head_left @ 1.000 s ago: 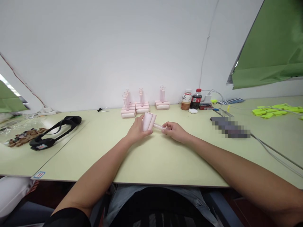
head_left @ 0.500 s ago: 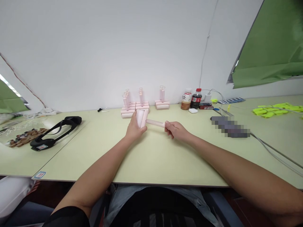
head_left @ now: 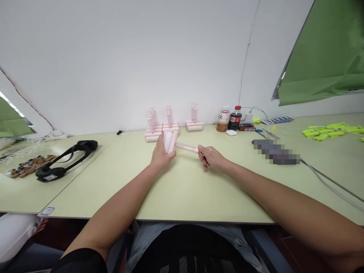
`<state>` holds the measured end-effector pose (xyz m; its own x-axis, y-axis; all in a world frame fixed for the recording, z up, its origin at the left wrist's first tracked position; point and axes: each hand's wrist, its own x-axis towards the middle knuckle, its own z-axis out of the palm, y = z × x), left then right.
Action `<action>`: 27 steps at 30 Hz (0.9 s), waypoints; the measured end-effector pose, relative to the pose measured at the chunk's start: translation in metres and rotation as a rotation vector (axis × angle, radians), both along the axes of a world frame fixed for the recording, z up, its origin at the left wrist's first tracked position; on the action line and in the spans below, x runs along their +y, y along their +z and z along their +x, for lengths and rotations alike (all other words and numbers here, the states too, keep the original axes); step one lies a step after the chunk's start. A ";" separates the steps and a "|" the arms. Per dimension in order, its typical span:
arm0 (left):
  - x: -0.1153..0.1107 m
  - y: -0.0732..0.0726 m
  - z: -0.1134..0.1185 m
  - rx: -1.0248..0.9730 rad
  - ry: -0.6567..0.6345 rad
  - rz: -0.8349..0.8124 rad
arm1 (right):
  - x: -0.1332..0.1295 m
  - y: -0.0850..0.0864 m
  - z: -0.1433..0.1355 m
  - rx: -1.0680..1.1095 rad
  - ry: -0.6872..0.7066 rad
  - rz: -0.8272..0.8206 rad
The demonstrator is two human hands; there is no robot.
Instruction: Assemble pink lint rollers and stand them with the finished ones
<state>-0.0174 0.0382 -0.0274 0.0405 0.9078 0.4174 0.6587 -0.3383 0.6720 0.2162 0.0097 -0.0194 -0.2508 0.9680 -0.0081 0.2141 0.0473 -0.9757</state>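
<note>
My left hand (head_left: pixel 161 156) is wrapped round the wide, pale pink head (head_left: pixel 170 141) of a T-shaped roller, held tilted above the table. From that head a slim translucent pink handle (head_left: pixel 186 148) points to the right. Its far end is pinched between the thumb and fingers of my right hand (head_left: pixel 209 156), which partly hide the tip. Behind, near the wall, several similar pink rollers (head_left: pixel 153 135) stand with handles upright and loops on top. Another group, the pink rollers (head_left: pixel 194 126), is a little to the right.
Along the wall stand a bottle with a white cap (head_left: pixel 223 119) and a cola bottle (head_left: pixel 234 118), with a small white case (head_left: pixel 231 132) in front. A blurred dark object (head_left: pixel 275 152) and yellow-green items (head_left: pixel 327 131) lie right. A black headset-like frame (head_left: pixel 66 161) lies left.
Both hands keep their hold on the pink roller with hardly any movement. The handle seems slightly turned, showing a shinier side. The view has shifted very slightly.
</note>
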 end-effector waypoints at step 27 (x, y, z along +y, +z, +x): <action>0.000 -0.002 0.002 0.349 0.050 -0.100 | -0.002 -0.006 -0.003 0.038 0.167 0.023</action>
